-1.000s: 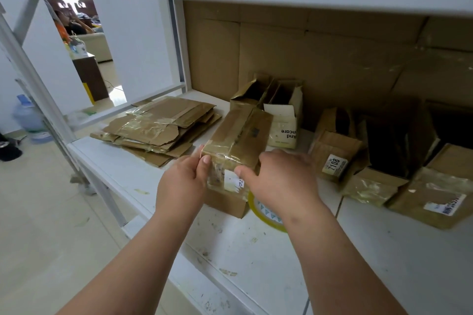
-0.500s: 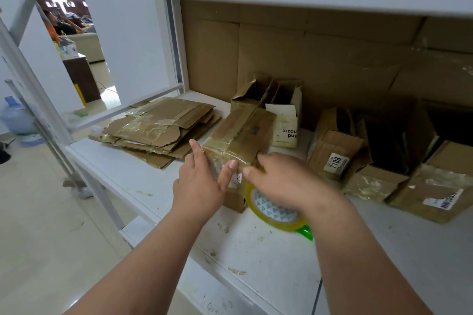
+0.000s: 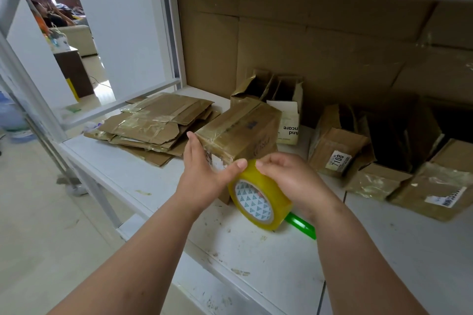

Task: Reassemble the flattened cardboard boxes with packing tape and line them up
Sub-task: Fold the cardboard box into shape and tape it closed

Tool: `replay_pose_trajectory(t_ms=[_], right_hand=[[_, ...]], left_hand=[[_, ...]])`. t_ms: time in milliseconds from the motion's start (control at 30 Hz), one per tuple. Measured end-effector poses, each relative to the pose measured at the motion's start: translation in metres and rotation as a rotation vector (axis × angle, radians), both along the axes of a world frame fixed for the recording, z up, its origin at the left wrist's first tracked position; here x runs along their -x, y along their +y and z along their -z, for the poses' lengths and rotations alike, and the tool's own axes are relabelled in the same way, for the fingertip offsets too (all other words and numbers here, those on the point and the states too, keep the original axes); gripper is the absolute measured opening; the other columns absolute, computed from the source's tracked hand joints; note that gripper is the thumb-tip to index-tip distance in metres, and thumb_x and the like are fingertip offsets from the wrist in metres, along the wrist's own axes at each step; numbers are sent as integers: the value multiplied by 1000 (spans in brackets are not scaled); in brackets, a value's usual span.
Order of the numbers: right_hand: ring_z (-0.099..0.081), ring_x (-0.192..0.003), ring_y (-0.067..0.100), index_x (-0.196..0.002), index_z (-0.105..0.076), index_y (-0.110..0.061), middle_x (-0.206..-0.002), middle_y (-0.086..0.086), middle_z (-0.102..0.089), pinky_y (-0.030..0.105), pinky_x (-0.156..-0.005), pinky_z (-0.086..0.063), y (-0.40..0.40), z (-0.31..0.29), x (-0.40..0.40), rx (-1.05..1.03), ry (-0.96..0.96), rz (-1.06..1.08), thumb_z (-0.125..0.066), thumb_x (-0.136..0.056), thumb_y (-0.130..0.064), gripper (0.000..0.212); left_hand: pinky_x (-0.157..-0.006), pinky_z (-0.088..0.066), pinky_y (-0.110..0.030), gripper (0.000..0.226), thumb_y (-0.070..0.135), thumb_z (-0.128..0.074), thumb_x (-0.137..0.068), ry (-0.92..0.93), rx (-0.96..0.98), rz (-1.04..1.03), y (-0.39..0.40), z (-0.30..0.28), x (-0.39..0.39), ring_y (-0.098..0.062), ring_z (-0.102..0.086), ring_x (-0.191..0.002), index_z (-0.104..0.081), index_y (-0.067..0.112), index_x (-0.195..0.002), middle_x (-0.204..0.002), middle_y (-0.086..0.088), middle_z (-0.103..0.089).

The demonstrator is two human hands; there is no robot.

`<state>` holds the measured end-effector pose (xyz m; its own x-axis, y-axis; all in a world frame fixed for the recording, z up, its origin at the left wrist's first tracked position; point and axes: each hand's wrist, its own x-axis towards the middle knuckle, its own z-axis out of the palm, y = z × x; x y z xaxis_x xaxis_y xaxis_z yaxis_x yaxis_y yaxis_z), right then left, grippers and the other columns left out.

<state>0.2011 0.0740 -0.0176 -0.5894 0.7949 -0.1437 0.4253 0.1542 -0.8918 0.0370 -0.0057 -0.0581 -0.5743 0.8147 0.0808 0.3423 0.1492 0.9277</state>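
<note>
Lifted since before, the tape roll [image 3: 259, 197] sits gripped in the right hand [image 3: 289, 179], left hand [image 3: 204, 171] seemingly pinching its edge.

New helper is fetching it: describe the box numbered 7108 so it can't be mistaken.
On the white shelf, look right of the yellow tape roll that both hands hold. The 7108 box leans among open brown boxes there; only it has a pale label printed 7108.
</note>
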Motion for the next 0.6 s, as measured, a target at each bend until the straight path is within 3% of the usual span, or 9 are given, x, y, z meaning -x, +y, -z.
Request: replay_pose_trajectory(t_ms=[100, 200, 267, 333, 433, 533, 600], right_hand=[[-69, -102, 32, -106, -73, -20, -104, 10, -74, 57, -99, -49, 3, 13, -13, 315, 259, -58, -68, -73, -25, 34], [-66, -110, 34, -119, -67, -14, -114, 15, -71, 53, -103, -47, 2, 25, -17, 397, 386, -183, -68, -74, -19, 45], [-65, -111, 32, -125, -61, -11, -118, 15, -70, 46, -99, -50, 1, 29, -17, 391, 435, -241, -69, -77, -19, 49], [-66, -104, 29, -128, -55, -9, -114, 16, -69, 37, -91, -52, 1, 29, -17, 390, 470, -293, -75, -76, -19, 57], [-64, -99, 26, -130, -47, -7, -107, 17, -68, 35, -86, -50, -3, 27, -15, 421, 437, -396, -79, -68, -21, 71], [-65, -99, 19, -124, -51, -6, -107, 9, -69, 28, -84, -50, -12, 34, -7, 413, 369, -381, -77, -73, -21, 59], [-65, -102, 15, -123, -56, -7, -110, 5, -69, 24, -85, -50, -18, 39, -1, 411, 362, -364, -70, -81, -23, 47]], left_hand=[[-117, -31, -46, 138, 73, -81, -56, -50, -12, -9, 6, 0, 14, -15, -24, -145, 5, 34, -157, -159, 7, -15], [-109, -43, -43, 132, 79, -80, -50, 29, -25, -45, 8, 3, 29, -11, -46, -133, -19, 28, -156, -145, 5, -44], [-106, -45, -38, 131, 79, -80, -48, 37, -51, -32, 8, 1, 36, -6, -51, -127, -25, 26, -155, -138, 10, -54], [-108, -43, -35, 132, 76, -82, -48, 13, -71, 17, 6, -2, 42, -5, -51, -127, -24, 28, -156, -138, 12, -56], [-112, -40, -39, 141, 71, -88, -39, -83, -65, 140, 1, -5, 50, -6, -49, -131, -21, 29, -157, -142, 13, -53], [-113, -37, -39, 151, 66, -92, -35, -206, -47, 211, -4, -7, 52, -8, -38, -141, -10, 35, -158, -154, 12, -38], [-115, -34, -37, 126, 55, -93, -52, -104, -114, 196, -5, -13, 48, 0, -31, -142, -17, 45, -154, -156, 21, -31]])
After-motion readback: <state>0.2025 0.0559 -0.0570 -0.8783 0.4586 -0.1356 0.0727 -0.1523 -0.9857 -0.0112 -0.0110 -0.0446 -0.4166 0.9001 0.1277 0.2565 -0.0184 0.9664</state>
